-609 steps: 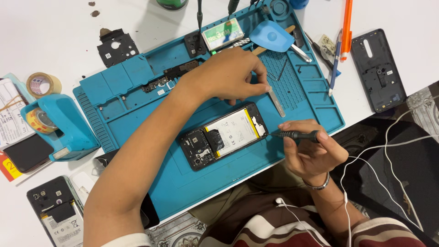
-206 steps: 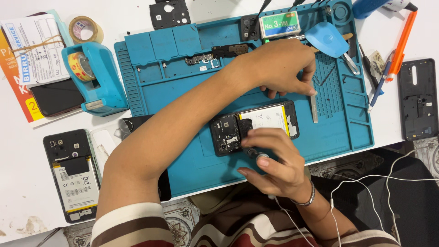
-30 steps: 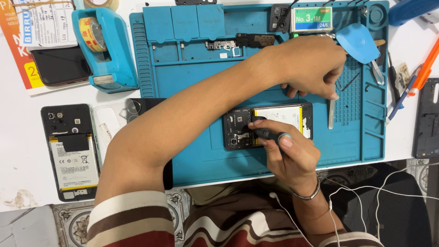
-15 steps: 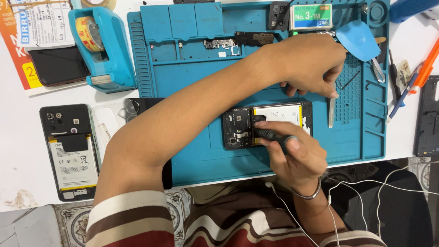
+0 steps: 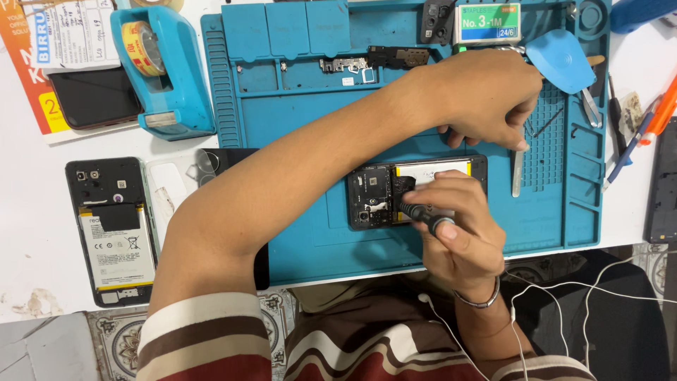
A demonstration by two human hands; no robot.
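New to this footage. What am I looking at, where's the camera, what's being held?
There is one view, from a camera worn on a person's head, looking down at their two bare hands; no robot is involved. A blue work mat lies on a white table. On the mat is an opened phone with its back off. The right hand holds a dark screwdriver, tip down on the phone's insides. The left hand reaches across, fingers down on the mat just above the phone. At left sit a tape dispenser and another opened phone.
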